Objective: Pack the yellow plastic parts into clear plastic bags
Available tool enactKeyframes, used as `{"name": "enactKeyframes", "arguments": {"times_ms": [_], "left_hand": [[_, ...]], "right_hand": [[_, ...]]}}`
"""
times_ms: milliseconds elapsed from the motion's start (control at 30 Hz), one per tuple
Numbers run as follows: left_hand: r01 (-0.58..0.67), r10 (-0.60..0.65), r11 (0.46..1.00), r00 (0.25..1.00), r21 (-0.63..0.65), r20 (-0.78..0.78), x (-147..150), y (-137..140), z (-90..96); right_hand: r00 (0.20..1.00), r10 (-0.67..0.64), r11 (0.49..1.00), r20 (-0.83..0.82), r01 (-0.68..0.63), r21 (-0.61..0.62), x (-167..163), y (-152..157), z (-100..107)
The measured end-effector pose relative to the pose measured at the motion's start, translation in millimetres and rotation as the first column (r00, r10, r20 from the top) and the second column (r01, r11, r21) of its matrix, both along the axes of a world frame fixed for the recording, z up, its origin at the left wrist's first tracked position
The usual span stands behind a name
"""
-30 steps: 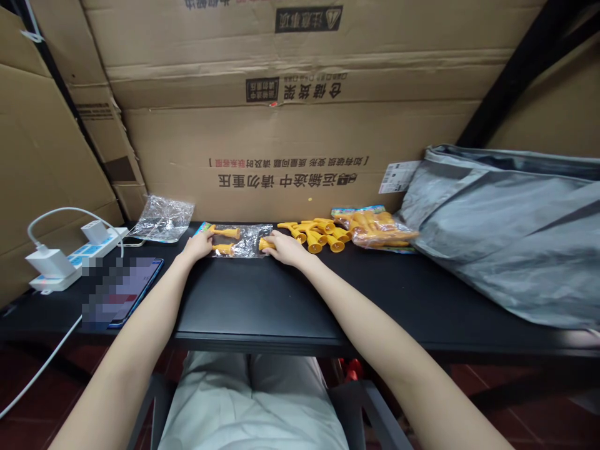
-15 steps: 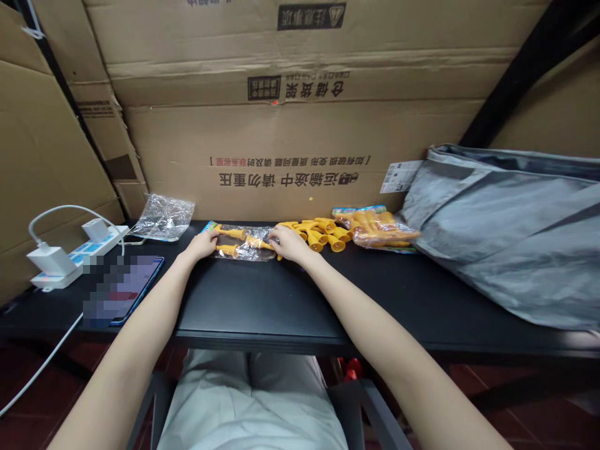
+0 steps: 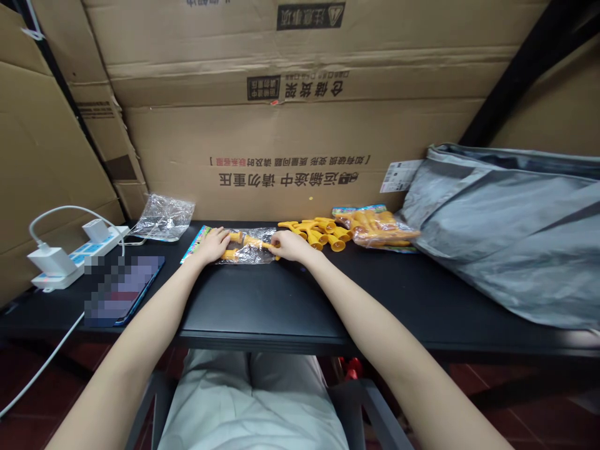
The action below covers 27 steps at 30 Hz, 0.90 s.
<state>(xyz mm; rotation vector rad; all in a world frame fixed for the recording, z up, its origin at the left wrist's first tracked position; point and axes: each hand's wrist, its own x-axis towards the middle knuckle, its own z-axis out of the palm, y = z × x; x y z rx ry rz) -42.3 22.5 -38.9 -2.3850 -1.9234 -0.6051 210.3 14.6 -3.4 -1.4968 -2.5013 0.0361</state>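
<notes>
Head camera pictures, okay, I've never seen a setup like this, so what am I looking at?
There's no machine here: these are a person's two bare hands, all seen from one camera worn on the head, looking forward and down. On the black table, the left hand lies on a clear bag with yellow pieces inside. The right hand pinches one yellow piece at the bag's other end. To the right lie a loose yellow pile, a filled packet and a grey carrier; to the left, a phone.
</notes>
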Motion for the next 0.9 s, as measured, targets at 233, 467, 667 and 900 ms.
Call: {"name": "enactKeyframes", "arguments": {"times_ms": [233, 467, 667, 900], "left_hand": [[0.098, -0.098, 0.994, 0.995, -0.054, 0.0, -4, 8, -4.1], [0.108, -0.106, 0.992, 0.994, -0.072, 0.025, -6, 9, -5.0], [0.15, -0.147, 0.98, 0.989, -0.131, 0.032, -4, 7, -2.2], [0.114, -0.106, 0.993, 0.982, -0.04, 0.156, 7, 4, -1.7]], "right_hand": [[0.988, -0.153, 0.987, 0.017, 0.152, 0.054, -3, -9, 6], [0.987, -0.16, 0.985, 0.025, 0.158, 0.065, -7, -13, 6], [0.991, -0.126, 0.99, 0.044, 0.123, 0.065, -10, -16, 8], [0.994, -0.11, 0.992, 0.02, 0.109, 0.064, -10, -16, 9]]}}
